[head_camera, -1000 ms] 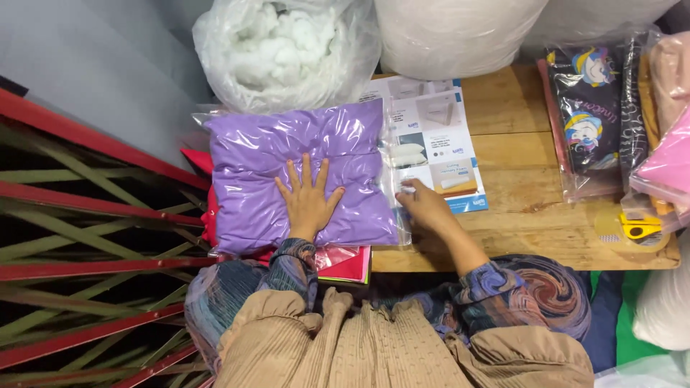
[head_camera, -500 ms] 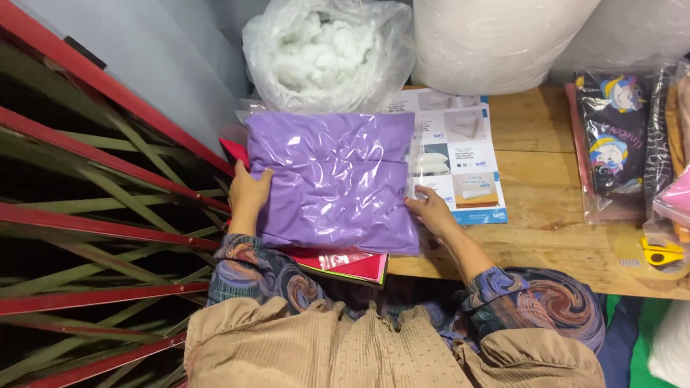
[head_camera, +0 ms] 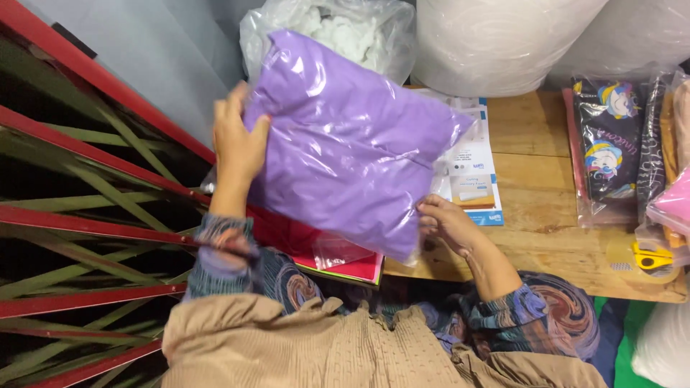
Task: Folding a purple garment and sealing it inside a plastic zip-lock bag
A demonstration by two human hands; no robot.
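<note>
A purple item sealed in a clear plastic bag is lifted off the wooden table and tilted. My left hand grips its upper left edge. My right hand holds its lower right edge, close to the table top. Under the bag lies a red flat packet at the table's front left. A printed white and blue sheet lies on the table behind the bag, partly hidden by it.
A clear bag of white stuffing and big white rolls stand at the back. Dark packets with cartoon prints, a pink packet and yellow scissors lie at the right. Red metal bars run along the left.
The purple bag lay flat on the table under my left palm. Both hands took its edges and raised it, tilting it up off the table. The camera moved closer.
</note>
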